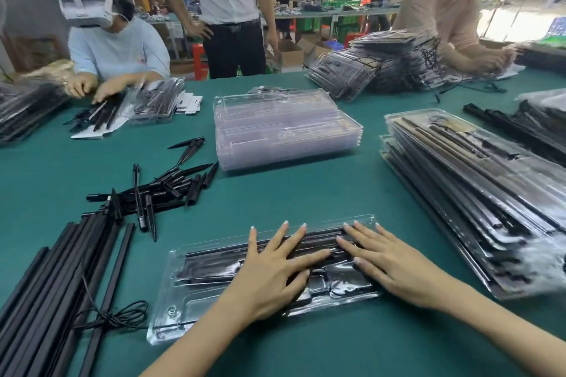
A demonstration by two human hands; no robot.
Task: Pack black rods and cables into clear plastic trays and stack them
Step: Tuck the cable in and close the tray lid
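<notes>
A clear plastic tray (183, 312) lies on the green table in front of me, filled with black rods (214, 257) and closed by a clear lid. My left hand (272, 269) presses flat on its middle with fingers spread. My right hand (386, 257) presses flat on its right part, fingers straight. Long loose black rods (52, 285) lie at the lower left with a coiled black cable (116, 315) across them. A stack of packed trays (477, 193) stands at the right.
A stack of empty clear trays (284, 128) sits mid-table. Black spikes (171, 187) lie scattered at the left. Two other people pack trays at the far left (116, 49) and far right (453, 9); a third stands behind the table. More packed trays (367, 67) are piled at the back.
</notes>
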